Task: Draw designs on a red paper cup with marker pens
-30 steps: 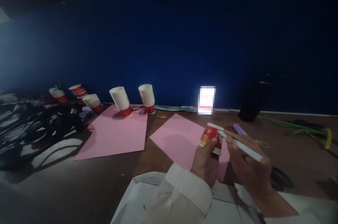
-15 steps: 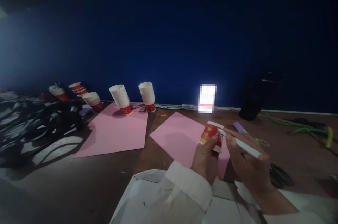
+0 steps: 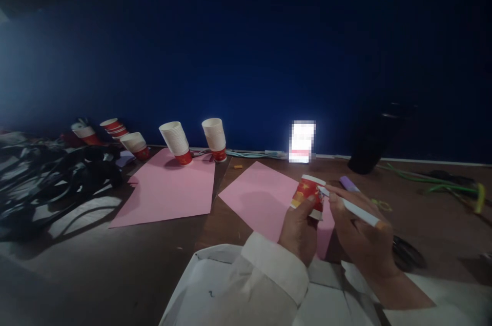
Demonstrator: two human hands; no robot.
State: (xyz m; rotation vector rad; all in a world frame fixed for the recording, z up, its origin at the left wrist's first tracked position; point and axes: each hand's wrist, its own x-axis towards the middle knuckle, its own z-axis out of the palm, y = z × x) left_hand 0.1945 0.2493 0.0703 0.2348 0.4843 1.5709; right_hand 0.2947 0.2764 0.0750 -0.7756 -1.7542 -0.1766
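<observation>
My left hand (image 3: 299, 228) is wrapped round a small red and white paper cup (image 3: 308, 195), held tilted above a pink paper sheet (image 3: 258, 198). My right hand (image 3: 359, 236) grips a white marker pen (image 3: 353, 207) with an orange end, its tip touching the cup's side. Both wrists are in white sleeves at the bottom of the view.
A second pink sheet (image 3: 171, 187) lies to the left. Stacks of paper cups (image 3: 176, 139) lean along the blue wall. A purple marker (image 3: 348, 183), small scissors (image 3: 380, 206), a black container (image 3: 371, 141), green cords (image 3: 434, 182) and a dark bundle (image 3: 49, 182) lie around.
The view has shifted slightly; the cup and pen stay together in my hands with hardly any movement.
</observation>
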